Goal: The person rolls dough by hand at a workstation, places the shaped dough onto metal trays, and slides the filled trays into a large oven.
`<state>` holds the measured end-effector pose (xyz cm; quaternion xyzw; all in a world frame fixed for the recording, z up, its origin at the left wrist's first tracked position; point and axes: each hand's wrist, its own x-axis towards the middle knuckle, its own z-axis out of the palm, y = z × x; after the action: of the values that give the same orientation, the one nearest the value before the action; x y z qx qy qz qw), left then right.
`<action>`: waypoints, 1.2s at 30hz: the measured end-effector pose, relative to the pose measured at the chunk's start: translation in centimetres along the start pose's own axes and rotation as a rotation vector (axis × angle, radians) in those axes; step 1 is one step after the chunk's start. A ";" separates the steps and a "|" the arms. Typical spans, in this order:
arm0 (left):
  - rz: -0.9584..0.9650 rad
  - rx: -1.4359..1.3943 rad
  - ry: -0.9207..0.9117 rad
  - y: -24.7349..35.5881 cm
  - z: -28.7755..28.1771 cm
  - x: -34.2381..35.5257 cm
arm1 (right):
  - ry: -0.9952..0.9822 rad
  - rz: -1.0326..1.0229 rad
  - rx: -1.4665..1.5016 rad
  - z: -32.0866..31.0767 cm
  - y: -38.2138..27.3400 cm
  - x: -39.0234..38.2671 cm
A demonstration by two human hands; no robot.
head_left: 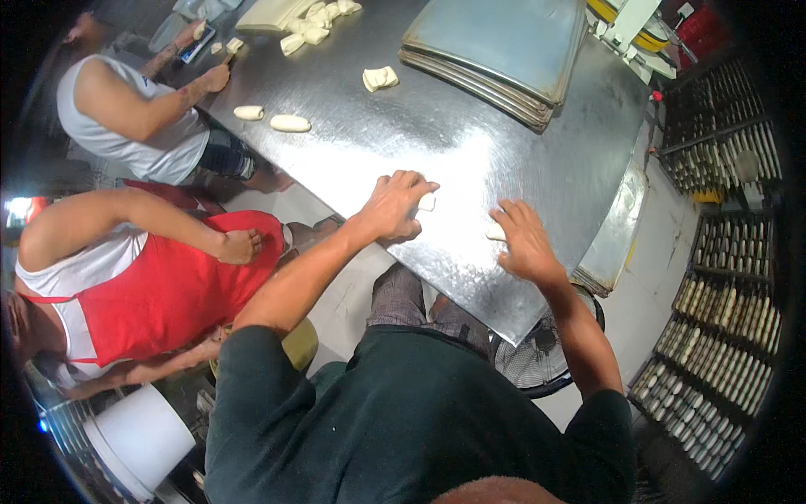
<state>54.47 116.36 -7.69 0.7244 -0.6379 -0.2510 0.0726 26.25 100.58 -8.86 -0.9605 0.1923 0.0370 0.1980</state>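
My left hand [393, 207] is over the metal worktable [378, 126], fingers bent and thumb below, around a small white piece of dough [427, 202] that shows at its right side. Across from it, my right hand [527, 244] curves over another dough piece [495, 232], which pokes out between its fingers and thumb. Both pieces lie on the shiny tabletop, partly hidden by the fingers. To the far left of my hands rest two smooth dough rolls [290, 123]. A folded lump of dough [380, 79] sits farther back.
Stacked metal trays [495, 50] stand at the back of the table, near more dough pieces [305, 37]. Racks of dough rolls [714, 311] line the right. A fan [546, 357] is below the table corner. Two co-workers, one in a red apron [176, 286], are at the left.
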 end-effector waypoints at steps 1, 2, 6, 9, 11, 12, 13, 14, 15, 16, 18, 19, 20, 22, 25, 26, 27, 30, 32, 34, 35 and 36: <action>-0.003 -0.106 0.006 -0.2 -0.5 -0.3 | 0.004 0.055 0.085 -0.2 0.4 -0.3; -0.005 -0.214 0.012 -0.5 -0.9 -0.1 | 0.009 0.111 0.168 -0.5 0.9 -0.4; -0.034 -0.513 0.166 -1.8 -4.3 3.3 | 0.327 0.277 0.380 0.1 3.0 1.4; -0.197 -0.855 0.366 -3.3 -8.2 8.8 | 0.396 0.434 0.432 -5.9 2.8 8.1; -0.206 -0.865 0.467 -3.1 -14.2 15.3 | 0.671 0.419 0.398 -10.3 3.9 13.6; -0.231 -0.865 0.462 -3.4 -16.6 18.5 | 0.736 0.389 0.409 -12.4 4.6 16.3; -0.197 -0.965 0.489 -4.6 -17.6 21.9 | 0.780 0.366 0.299 -14.6 4.8 19.1; -0.149 -1.068 0.506 -5.3 -18.4 25.6 | 0.832 0.379 0.213 -15.1 6.7 21.5; -0.178 -0.858 0.527 -5.6 -18.7 28.6 | 0.846 0.426 0.172 -15.5 8.2 23.7; -0.219 -0.643 0.552 -6.2 -18.6 30.7 | 0.767 0.485 0.144 -15.3 9.1 25.3; -0.174 -0.507 0.479 -8.0 -17.8 33.5 | 0.588 0.582 0.097 -14.4 10.7 27.4; -0.165 -0.448 0.534 -8.8 -17.4 33.7 | 0.553 0.498 0.027 -14.7 11.6 27.2; -0.174 -0.378 0.597 -10.0 -17.2 33.2 | 0.700 0.430 -0.082 -14.7 9.4 27.2; -0.191 -0.237 0.869 -10.5 -16.9 29.5 | 0.812 0.361 0.118 -13.6 5.6 26.7; -0.133 -0.123 0.910 -18.4 -18.3 23.2 | 0.362 0.159 0.763 -6.4 0.2 28.4; -0.148 -0.027 0.904 -21.7 -17.4 22.0 | 0.477 -0.095 0.207 -4.7 -3.3 30.3; -0.183 -0.202 0.757 -23.6 -16.7 21.6 | 0.466 -0.100 0.216 -3.5 -6.3 32.1; -0.101 -0.396 0.442 -25.7 -15.5 21.9 | 0.528 -0.124 0.177 -0.4 -8.8 36.8; -0.229 -0.464 0.283 -25.0 -15.1 22.6 | 0.557 -0.132 0.191 0.9 -8.8 38.7; -0.177 -0.372 0.126 -24.3 -15.4 22.4 | 0.563 -0.126 0.267 1.4 -7.8 38.8; -0.149 -0.316 0.058 -24.3 -15.9 22.1 | 0.524 -0.128 0.300 0.6 -7.7 37.7; -0.152 -0.325 0.095 -23.9 -15.9 21.4 | 0.519 -0.102 0.296 0.4 -7.6 36.5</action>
<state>84.26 96.60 -9.96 0.7604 -0.5281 -0.3212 0.1994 62.86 94.26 -11.76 -0.9070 0.1914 -0.2479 0.2816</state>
